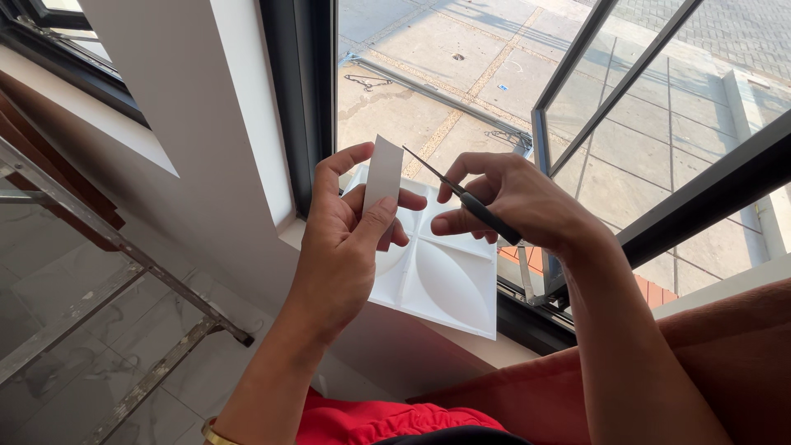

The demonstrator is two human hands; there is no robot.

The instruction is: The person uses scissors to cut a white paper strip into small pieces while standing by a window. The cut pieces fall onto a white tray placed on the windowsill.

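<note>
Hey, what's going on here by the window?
A person sits by an open window. The left hand pinches a small white strip upright between thumb and fingers. The right hand holds a thin dark-handled blade, its tip close to the strip's edge. A white panel with raised leaf shapes lies on the sill beneath both hands. A metal ladder stands on the tiled floor at left.

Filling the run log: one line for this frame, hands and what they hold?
left hand: pinches white strip upright | right hand: grips scissors, tip near strip | white embossed panel: on window sill, beneath hands
</note>
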